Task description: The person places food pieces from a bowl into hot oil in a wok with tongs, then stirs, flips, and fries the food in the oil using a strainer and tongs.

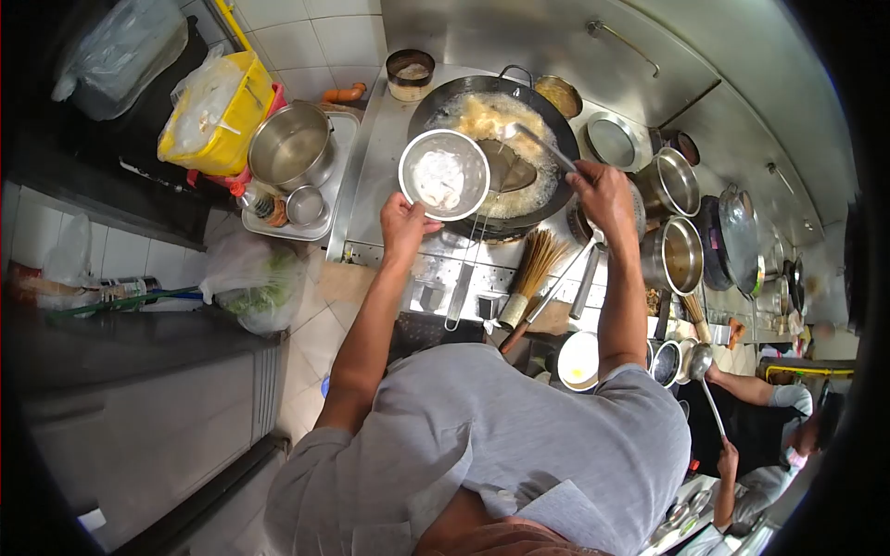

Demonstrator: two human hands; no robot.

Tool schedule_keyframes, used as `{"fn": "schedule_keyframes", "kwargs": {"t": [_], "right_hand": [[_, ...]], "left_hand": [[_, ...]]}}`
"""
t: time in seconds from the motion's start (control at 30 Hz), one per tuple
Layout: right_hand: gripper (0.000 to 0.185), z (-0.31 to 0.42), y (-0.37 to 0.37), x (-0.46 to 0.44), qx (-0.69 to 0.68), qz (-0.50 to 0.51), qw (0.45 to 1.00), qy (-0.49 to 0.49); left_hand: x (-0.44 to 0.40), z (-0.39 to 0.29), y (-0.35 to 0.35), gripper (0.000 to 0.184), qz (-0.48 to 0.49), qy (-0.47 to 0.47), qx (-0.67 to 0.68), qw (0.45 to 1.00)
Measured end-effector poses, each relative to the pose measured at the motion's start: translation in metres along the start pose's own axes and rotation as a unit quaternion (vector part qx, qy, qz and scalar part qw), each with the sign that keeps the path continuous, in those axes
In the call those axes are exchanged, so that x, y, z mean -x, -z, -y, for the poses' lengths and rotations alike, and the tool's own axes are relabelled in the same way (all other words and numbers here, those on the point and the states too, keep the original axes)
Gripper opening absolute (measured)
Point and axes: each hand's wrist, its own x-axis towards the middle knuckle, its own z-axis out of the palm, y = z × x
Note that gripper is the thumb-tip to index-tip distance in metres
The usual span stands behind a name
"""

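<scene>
My left hand (405, 227) grips the rim of a metal bowl (484, 176), held at the near left side of a large wok (429, 109). White, wet-looking pieces (439, 179) lie in the bowl. Frothing oil (468, 104) with pale golden pieces fills the wok. My right hand (603, 195) is closed round the handle of a long metal cooking utensil (545, 148). Its head reaches into the froth, so its exact shape is unclear. A round strainer (508, 170) sits in the wok, its long handle (461, 292) pointing toward me.
A bamboo brush (538, 267) lies before the wok. Metal pots (675, 255) line the right side. At left stand a yellow basket (236, 102) and a large pot (292, 148) by a tray (348, 153). At lower right, another person (756, 394) holds a ladle (702, 363).
</scene>
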Motion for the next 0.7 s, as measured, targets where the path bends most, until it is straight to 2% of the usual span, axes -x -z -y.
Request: {"fn": "schedule_keyframes", "kwargs": {"t": [0.17, 0.23, 0.27, 0.33, 0.5, 0.57, 0.63, 0.7], "right_hand": [[0.027, -0.076, -0.037, -0.064, 0.120, -0.017, 0.992, -0.024], [0.027, -0.108, -0.066, -0.091, 0.251, 0.025, 0.966, -0.064], [0.027, -0.120, -0.078, -0.098, 0.250, 0.026, 0.966, -0.064], [0.027, -0.133, -0.094, -0.108, 0.242, 0.000, 0.963, -0.122], [0.036, -0.058, -0.057, -0.049, 0.179, -0.037, 0.980, -0.077], [0.035, -0.031, -0.051, -0.018, 0.061, -0.029, 0.998, 0.018], [0.033, 0.009, -0.043, 0.008, 0.023, 0.120, 0.992, 0.003], [0.028, 0.028, -0.049, 0.026, 0.040, 0.159, 0.986, 0.040]], "left_hand": [[0.005, -0.002, 0.001, 0.005, -0.017, 0.005, 0.003, 1.000], [0.005, 0.000, 0.004, 0.005, -0.011, 0.001, 0.008, 1.000], [0.005, 0.001, 0.005, 0.004, -0.005, -0.003, 0.012, 1.000], [0.007, 0.000, 0.007, 0.004, -0.009, -0.005, 0.006, 1.000], [0.011, -0.006, 0.013, 0.005, -0.028, -0.010, 0.015, 0.999], [0.008, -0.003, 0.015, 0.009, -0.019, -0.015, 0.021, 0.999], [0.008, -0.007, 0.013, 0.010, -0.021, -0.014, 0.010, 1.000], [0.007, -0.009, 0.008, 0.010, -0.020, -0.036, 0.015, 0.999]]}}
